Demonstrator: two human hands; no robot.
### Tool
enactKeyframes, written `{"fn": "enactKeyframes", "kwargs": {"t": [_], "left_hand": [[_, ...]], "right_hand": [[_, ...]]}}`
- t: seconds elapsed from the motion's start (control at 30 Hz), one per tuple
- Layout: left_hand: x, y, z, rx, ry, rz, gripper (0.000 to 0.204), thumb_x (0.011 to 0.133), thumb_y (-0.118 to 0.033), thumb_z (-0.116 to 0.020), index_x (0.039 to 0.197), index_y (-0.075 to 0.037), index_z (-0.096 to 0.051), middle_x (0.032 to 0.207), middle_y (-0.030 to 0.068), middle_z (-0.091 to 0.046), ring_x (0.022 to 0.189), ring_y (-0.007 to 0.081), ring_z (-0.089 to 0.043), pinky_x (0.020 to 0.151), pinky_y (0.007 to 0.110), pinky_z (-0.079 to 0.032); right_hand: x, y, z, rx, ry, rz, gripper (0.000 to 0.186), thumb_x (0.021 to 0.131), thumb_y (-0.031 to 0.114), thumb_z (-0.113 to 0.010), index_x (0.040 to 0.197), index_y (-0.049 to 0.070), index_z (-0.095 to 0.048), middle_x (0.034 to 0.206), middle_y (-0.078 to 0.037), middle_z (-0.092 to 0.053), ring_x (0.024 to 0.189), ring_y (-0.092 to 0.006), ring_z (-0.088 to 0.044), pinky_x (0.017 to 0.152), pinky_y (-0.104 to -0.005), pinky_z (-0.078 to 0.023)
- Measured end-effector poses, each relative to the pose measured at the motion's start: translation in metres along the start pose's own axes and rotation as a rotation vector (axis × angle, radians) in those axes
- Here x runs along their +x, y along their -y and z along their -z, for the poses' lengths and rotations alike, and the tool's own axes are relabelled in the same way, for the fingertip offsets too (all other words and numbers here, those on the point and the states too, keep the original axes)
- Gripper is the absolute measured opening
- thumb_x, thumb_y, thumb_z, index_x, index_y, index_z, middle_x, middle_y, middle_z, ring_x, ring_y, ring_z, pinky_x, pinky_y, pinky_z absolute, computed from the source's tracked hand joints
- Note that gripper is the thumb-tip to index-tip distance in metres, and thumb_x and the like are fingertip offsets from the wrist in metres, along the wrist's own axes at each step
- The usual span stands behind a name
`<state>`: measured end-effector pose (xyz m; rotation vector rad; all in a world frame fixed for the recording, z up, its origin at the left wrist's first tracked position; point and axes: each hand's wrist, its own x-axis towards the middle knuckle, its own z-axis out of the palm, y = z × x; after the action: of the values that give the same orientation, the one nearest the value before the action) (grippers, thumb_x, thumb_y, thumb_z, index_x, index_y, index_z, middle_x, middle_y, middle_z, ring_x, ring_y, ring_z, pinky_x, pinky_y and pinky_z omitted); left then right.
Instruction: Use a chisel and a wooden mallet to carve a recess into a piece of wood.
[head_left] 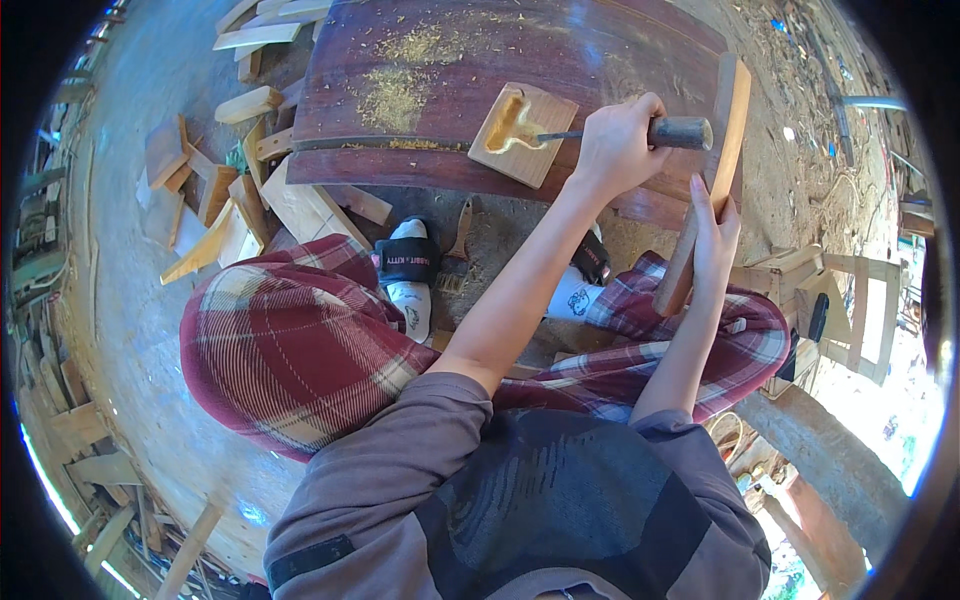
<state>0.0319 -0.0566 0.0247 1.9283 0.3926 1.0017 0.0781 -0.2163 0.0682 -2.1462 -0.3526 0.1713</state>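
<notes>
My left hand [618,150] is wrapped around a chisel, whose dark round handle [688,133] sticks out to the right. Leftward, the thin blade reaches a small, pale wooden block [520,168] and its tip rests at the carved hollow there. The hollow is yellowish and holds some shavings. A long, squared wooden bar [735,125] stands tilted in my right hand [714,235], gripped near its lower part. Its upper end rises beside the chisel handle, and a small gap seems to lie between them.
The block lies on a dark reddish wooden bench [640,60] strewn with sawdust [395,95]. Wood offcuts [250,105] are heaped to the left. Below the bench edge, a brush [463,228] lies between my sandalled feet [408,262]. A wooden frame [860,310] stands at right.
</notes>
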Motion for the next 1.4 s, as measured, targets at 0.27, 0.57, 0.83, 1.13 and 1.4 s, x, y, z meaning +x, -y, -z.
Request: {"fn": "enactKeyframes", "kwargs": {"t": [0.27, 0.57, 0.83, 1.13, 1.4], "left_hand": [[0.011, -0.008, 0.014, -0.186, -0.203, 0.082, 0.022, 0.069, -0.018, -0.075, 0.077, -0.009, -0.056, 0.060, 0.0090, -0.061, 0.054, 0.0287, -0.061, 0.052, 0.033, -0.045], [0.022, -0.005, 0.036, -0.297, -0.212, 0.213, 0.018, 0.071, -0.016, -0.073, 0.071, -0.002, -0.061, 0.054, 0.0064, -0.056, 0.051, 0.0111, -0.052, 0.053, 0.029, -0.043], [0.024, 0.001, 0.045, -0.403, -0.336, 0.236, 0.014, 0.072, -0.014, -0.071, 0.073, -0.001, -0.064, 0.056, 0.0057, -0.057, 0.051, 0.0104, -0.051, 0.052, 0.028, -0.042], [0.009, -0.004, 0.023, -0.231, -0.373, 0.146, 0.020, 0.063, -0.018, -0.073, 0.060, -0.005, -0.057, 0.050, 0.0122, -0.050, 0.047, 0.0316, -0.054, 0.046, 0.032, -0.041], [0.007, -0.005, 0.017, -0.196, -0.444, 0.110, 0.017, 0.062, -0.016, -0.072, 0.061, -0.007, -0.058, 0.052, 0.0121, -0.053, 0.050, 0.0309, -0.058, 0.047, 0.033, -0.043]], "right_hand": [[0.000, -0.002, 0.001, -0.002, 0.047, -0.075, 0.053, 0.080, 0.046, -0.072, 0.091, -0.004, -0.062, 0.079, -0.006, -0.058, 0.075, -0.0139, -0.052, 0.072, -0.0271, -0.043], [-0.007, 0.011, -0.005, -0.008, 0.074, -0.061, 0.053, 0.083, 0.044, -0.070, 0.101, -0.005, -0.062, 0.089, -0.008, -0.062, 0.084, -0.0157, -0.055, 0.081, -0.0291, -0.044], [-0.010, 0.013, -0.007, -0.052, 0.085, -0.098, 0.054, 0.084, 0.044, -0.069, 0.103, -0.005, -0.061, 0.085, -0.007, -0.060, 0.080, -0.0155, -0.054, 0.078, -0.0285, -0.044], [-0.011, 0.015, -0.010, 0.055, 0.110, -0.077, 0.043, 0.086, 0.038, -0.069, 0.099, -0.003, -0.060, 0.077, -0.003, -0.057, 0.068, -0.0087, -0.051, 0.063, -0.0227, -0.042], [-0.011, 0.017, -0.008, 0.048, 0.097, -0.080, 0.041, 0.087, 0.038, -0.068, 0.096, -0.001, -0.060, 0.074, -0.003, -0.056, 0.065, -0.0089, -0.052, 0.060, -0.0228, -0.043]]}}
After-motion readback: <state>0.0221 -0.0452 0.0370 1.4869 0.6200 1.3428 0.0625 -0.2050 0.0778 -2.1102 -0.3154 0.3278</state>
